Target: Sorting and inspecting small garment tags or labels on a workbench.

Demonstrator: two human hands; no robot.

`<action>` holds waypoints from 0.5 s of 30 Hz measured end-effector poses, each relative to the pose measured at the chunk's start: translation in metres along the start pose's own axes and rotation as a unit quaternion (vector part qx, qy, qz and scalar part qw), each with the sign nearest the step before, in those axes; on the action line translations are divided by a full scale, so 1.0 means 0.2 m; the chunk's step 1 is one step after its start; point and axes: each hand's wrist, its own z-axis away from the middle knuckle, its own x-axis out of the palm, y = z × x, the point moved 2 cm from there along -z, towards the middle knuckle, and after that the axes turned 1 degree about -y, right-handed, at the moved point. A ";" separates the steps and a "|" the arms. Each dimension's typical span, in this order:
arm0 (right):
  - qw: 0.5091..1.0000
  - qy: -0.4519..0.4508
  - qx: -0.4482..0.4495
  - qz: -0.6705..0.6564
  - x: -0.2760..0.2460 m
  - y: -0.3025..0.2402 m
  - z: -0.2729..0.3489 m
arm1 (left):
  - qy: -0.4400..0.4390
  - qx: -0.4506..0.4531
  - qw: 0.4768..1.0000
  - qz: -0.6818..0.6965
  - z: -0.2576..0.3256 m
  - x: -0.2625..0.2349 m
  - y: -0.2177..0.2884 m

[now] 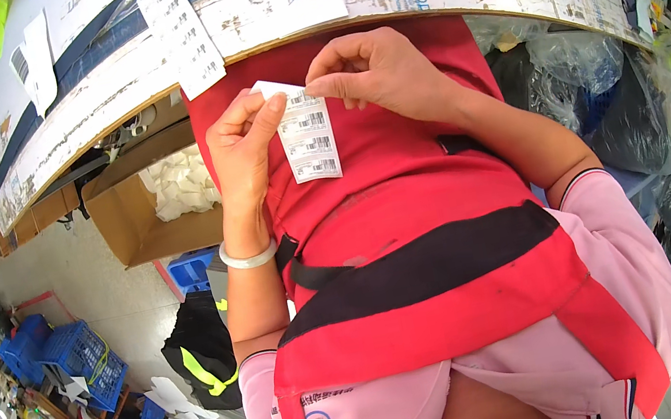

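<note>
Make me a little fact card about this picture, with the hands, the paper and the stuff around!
Left hand: pinching label sheet, upper left
Right hand: fingertips at its upper right; grip unclear
Wearing: red apron, pale bangle on left wrist
Table: more label sheets
Nearby: open cardboard box holding white pieces

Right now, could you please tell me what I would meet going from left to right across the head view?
Blue lattice plastic crate, open brown cardboard box, bare left hand, white printed label strip, bare right hand, clear plastic bags.
</note>
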 end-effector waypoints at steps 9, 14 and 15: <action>0.895 0.117 -0.294 0.315 0.09 0.07 -0.02 | 0.029 -0.035 0.998 -0.043 0.01 0.00 0.04; 0.834 0.100 -0.382 0.385 0.10 0.07 -0.04 | 0.087 -0.119 0.984 0.101 -0.02 -0.03 -0.07; 0.813 0.090 -0.407 0.406 0.11 0.07 -0.04 | 0.087 -0.120 0.984 0.101 -0.03 -0.04 -0.09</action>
